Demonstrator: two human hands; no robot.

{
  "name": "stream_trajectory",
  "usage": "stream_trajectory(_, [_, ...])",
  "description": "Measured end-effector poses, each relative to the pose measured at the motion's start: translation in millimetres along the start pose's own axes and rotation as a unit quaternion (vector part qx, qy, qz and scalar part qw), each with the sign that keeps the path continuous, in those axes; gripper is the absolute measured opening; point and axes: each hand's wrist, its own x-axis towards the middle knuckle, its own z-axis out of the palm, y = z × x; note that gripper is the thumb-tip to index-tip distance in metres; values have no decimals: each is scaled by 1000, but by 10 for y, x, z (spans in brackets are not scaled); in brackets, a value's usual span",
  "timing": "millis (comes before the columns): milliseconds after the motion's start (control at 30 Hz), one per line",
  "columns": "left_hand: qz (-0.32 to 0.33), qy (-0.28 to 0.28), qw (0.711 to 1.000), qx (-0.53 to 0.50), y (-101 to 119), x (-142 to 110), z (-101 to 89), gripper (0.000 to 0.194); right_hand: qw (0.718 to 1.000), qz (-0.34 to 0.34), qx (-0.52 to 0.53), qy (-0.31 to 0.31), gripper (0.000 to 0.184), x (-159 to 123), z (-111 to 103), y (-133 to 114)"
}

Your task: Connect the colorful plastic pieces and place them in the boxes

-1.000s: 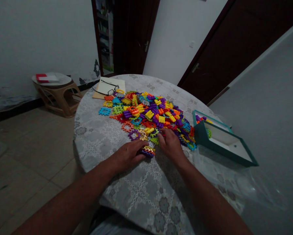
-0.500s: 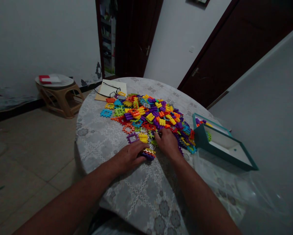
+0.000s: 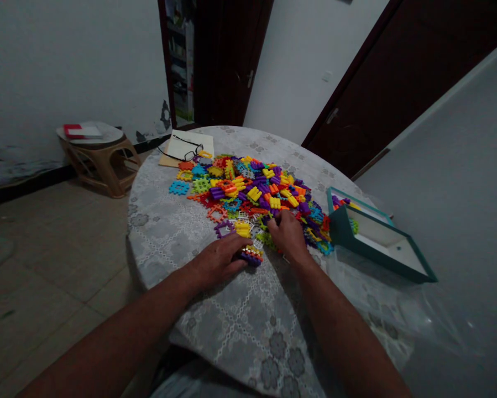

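A heap of coloured plastic interlocking blocks (image 3: 252,190) lies across the round table (image 3: 240,320). My left hand (image 3: 219,258) rests on the cloth with its fingers closed against a small stack of joined blocks (image 3: 251,255), purple at the bottom. My right hand (image 3: 287,233) is at the near edge of the heap, fingers curled down among the loose pieces; what they pinch is hidden.
A teal box and its lid (image 3: 375,237) with a few blocks inside stand at the right. Glasses on a notebook (image 3: 184,148) lie at the far edge. A brown stool (image 3: 101,160) stands on the floor left, dark doors behind. Clear plastic (image 3: 397,309) lies near right.
My right hand has shifted slightly up into the heap's near edge. My left hand has stayed on the small stack.
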Motion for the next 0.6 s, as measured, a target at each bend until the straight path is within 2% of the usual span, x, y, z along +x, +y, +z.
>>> stream_trajectory(133, [-6, 5, 1000, 7, 15, -5, -10, 50, 988, -11, 152, 19, 19, -142, -148, 81])
stream_trajectory(233, [-7, 4, 1000, 14, 13, -4, -9, 52, 975, -37, 218, 10, 22, -332, -312, 112])
stream_trajectory(400, [-23, -4, 1000, 11, 30, 2, -17, 55, 959, -123, 245, -74, 17, -639, -437, 108])
stream_trajectory(600, [-74, 9, 997, 1, 103, 10, -50, 63, 953, -171, 241, -69, 10, -735, -350, 23])
